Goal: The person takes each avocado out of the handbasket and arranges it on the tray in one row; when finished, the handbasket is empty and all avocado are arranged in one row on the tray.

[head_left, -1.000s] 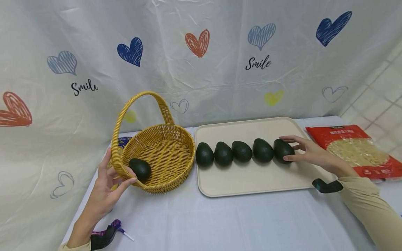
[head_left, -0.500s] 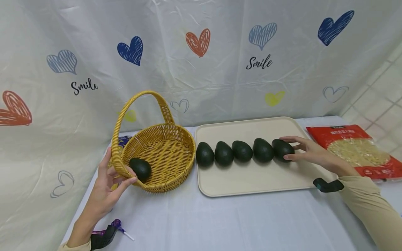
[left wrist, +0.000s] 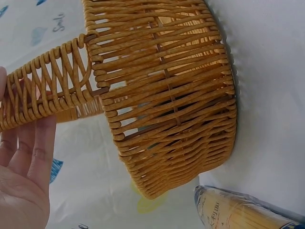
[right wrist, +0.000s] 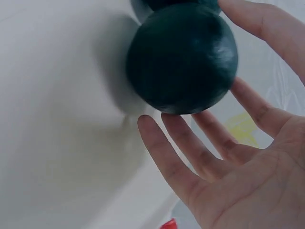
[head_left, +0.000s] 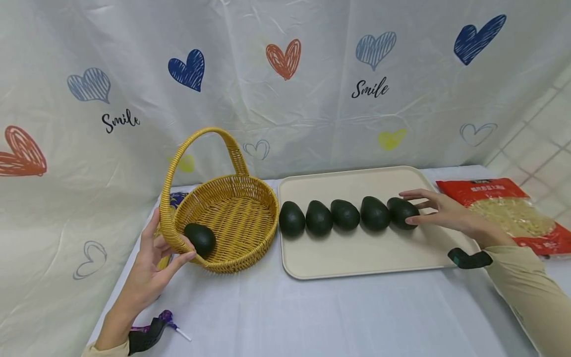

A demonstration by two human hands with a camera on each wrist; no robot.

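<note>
My left hand (head_left: 149,270) grips the lower end of the handle of a yellow wicker basket (head_left: 250,250); in the left wrist view the fingers pass behind the woven handle (left wrist: 45,88). One dark green avocado (head_left: 199,239) lies inside the basket, near that handle end. On a beige tray (head_left: 357,258), several avocados (head_left: 318,218) lie in a row. My right hand (head_left: 443,213) is at the rightmost avocado (head_left: 403,213), fingers spread loosely around its right side. From the right wrist, the fingertips lie along the edge of this avocado (right wrist: 183,59), with the palm apart from it.
A red bag of pasta (head_left: 508,213) lies right of the tray. A lollipop (head_left: 167,317) is near my left wrist. Behind the basket's left side is a partly hidden package (head_left: 177,199); the left wrist view has a pasta package (left wrist: 238,210). A white patterned curtain (head_left: 312,99) hangs behind.
The rightmost avocado turned slightly on the tray, its narrow end toward the left. My right hand's fingers have loosened and drawn slightly rightward. The left hand and basket stayed still.
</note>
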